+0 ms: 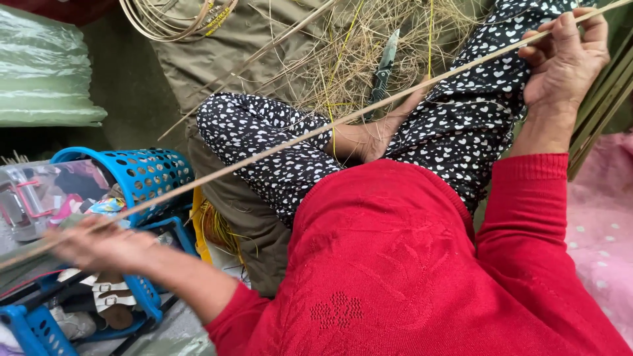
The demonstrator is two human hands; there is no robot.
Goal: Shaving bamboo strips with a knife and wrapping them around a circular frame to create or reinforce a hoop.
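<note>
Now you hold one long thin bamboo strip [316, 130] with both hands, and it runs slanting across your lap. Your right hand [565, 60] is at the upper right, with the fingers curled around the strip above your knee. Your left hand [99, 245] is at the lower left and blurred; the fingers seem closed on the strip, but I cannot tell the grip exactly. One knife [384, 72] lies on the pile of dry shavings [356, 59] in front of your crossed legs, well apart from both hands. Two blue plastic baskets [142, 175] stand near your left hand, and one coil of strips [175, 16] lies on the olive cloth [217, 56]
</note>
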